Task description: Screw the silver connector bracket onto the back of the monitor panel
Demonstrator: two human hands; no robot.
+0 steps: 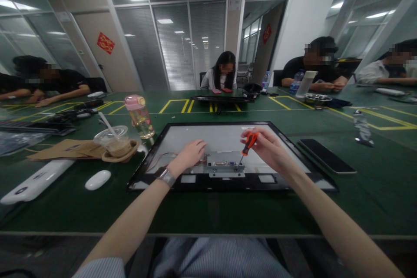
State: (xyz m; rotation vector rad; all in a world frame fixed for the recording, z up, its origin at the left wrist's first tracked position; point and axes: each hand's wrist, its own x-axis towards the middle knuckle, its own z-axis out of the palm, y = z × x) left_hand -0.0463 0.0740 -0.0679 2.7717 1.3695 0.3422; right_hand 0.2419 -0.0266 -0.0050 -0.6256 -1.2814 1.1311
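Observation:
A flat monitor panel (172, 135) with a black frame lies back side up on the green table in front of me. Near its lower edge sits a metal bracket (226, 173) with a row of video ports. My right hand (269, 147) grips a red-and-black screwdriver (250, 142), its shaft slanting down to the right part of the bracket. Whether the tip sits in a screw is too small to tell. Resting over the panel just left of the bracket is my left hand (192, 154), fingers stretched out, some wires beside it. It holds nothing visible.
Left of the panel are a white mouse (97, 180), a plastic cup (114, 139) with straw and a pink-lidded bottle (140, 115). A black phone (326, 156) lies to the right. Across the table, a dark panel (221, 99) lies before a seated person; others sit at both sides.

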